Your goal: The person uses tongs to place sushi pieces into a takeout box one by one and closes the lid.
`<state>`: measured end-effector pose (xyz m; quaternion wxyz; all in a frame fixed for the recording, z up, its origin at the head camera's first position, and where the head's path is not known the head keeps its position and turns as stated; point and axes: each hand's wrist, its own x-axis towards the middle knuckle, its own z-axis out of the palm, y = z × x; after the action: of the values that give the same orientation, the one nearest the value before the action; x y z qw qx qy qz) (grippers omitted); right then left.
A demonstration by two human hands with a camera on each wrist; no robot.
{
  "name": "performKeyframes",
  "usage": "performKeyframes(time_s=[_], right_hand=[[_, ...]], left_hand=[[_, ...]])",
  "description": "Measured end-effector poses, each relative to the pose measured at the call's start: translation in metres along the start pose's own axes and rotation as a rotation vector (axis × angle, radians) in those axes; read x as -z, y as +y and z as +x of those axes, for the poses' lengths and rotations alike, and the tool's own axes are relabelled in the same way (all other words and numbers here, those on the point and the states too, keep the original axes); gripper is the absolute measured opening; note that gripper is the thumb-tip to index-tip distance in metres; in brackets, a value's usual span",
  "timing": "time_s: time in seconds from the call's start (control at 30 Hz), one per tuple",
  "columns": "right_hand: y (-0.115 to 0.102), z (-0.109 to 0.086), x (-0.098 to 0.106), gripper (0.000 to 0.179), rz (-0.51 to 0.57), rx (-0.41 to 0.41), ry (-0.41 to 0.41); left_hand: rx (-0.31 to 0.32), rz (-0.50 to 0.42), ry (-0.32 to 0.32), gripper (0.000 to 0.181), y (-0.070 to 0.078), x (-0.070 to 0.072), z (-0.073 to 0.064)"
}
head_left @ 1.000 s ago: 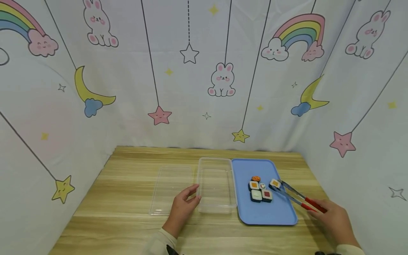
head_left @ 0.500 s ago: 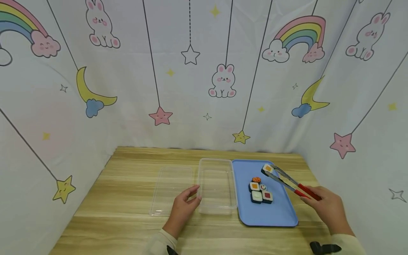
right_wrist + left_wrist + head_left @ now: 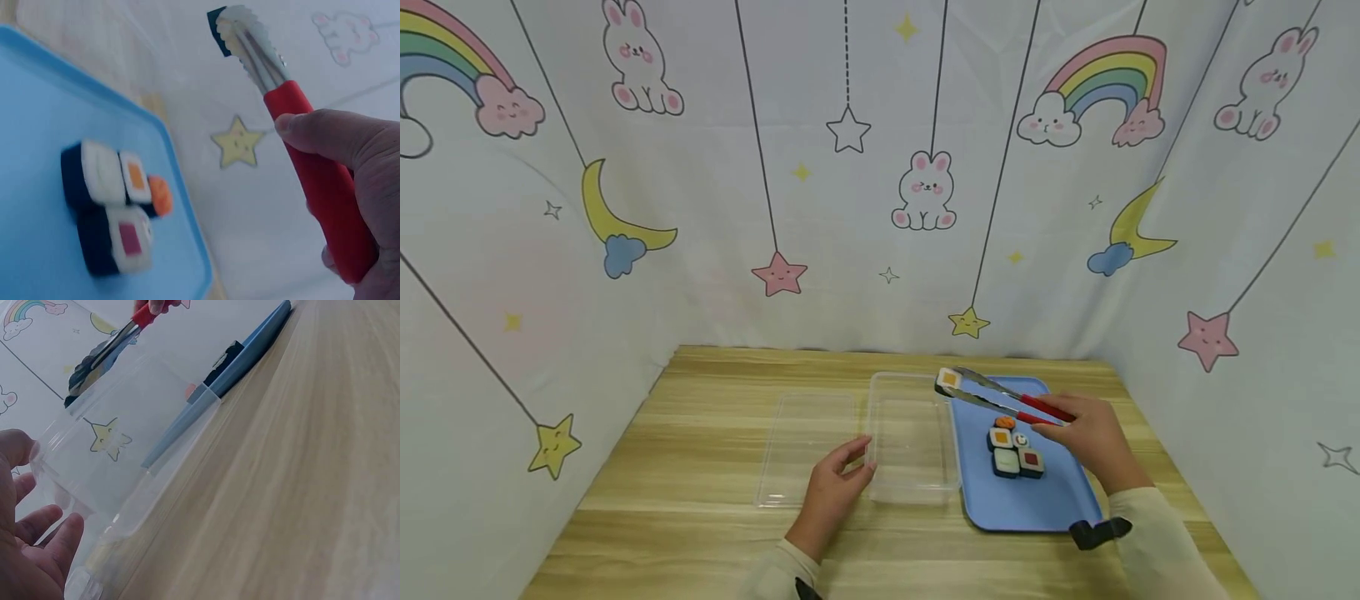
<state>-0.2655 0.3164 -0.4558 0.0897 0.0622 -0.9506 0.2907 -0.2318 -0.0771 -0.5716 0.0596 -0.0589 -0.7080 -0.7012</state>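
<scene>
My right hand [image 3: 1093,437] grips red-handled metal tongs [image 3: 1000,400], with the thumb along one handle in the right wrist view. The tongs' tips hold a sushi roll piece [image 3: 948,380] with an orange centre and dark wrap, raised near the far right corner of a clear plastic container [image 3: 910,437]. My left hand [image 3: 837,483] touches the container's left wall with loosely extended fingers, also seen in the left wrist view. On the blue tray [image 3: 1030,508] sits a cluster of several sushi pieces [image 3: 1006,462], one topped with orange.
A clear flat lid [image 3: 805,450] lies on the wooden table [image 3: 700,533] left of the container. The tray stands right up against the container's right side. Printed white cloth [image 3: 850,317] walls the table's back and sides.
The right hand has lifted the sushi piece with the tongs from the tray's right side and carried it left to the container's far right corner. The left hand stays in place.
</scene>
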Motion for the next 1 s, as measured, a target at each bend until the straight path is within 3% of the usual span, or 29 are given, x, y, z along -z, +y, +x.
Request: performKeyframes(time_s=[0.17,0.33,0.5,0.77,1.0], right_hand=[[-0.025,0.017,-0.028,0.044,-0.029,0.078,-0.069],[-0.047,0.03,-0.051,0.04,-0.032,0.1,-0.161],[-0.06,0.041,-0.068,0.036,-0.147,0.182,-0.188],[-0.074,0.053,-0.079,0.033,-0.238,0.187,-0.214],[-0.085,0.063,-0.079,0.029,-0.217,0.171,-0.249]], left_hand=[[0.011,-0.015,-0.003,0.044,0.001,0.002,0.0],[0.014,-0.026,-0.004,0.044,0.002,0.002,0.0],[0.007,0.0,-0.005,0.042,0.001,0.002,0.001],[0.003,-0.015,-0.007,0.042,-0.002,0.002,0.001],[0.031,-0.003,0.002,0.041,0.001,-0.001,0.001]])
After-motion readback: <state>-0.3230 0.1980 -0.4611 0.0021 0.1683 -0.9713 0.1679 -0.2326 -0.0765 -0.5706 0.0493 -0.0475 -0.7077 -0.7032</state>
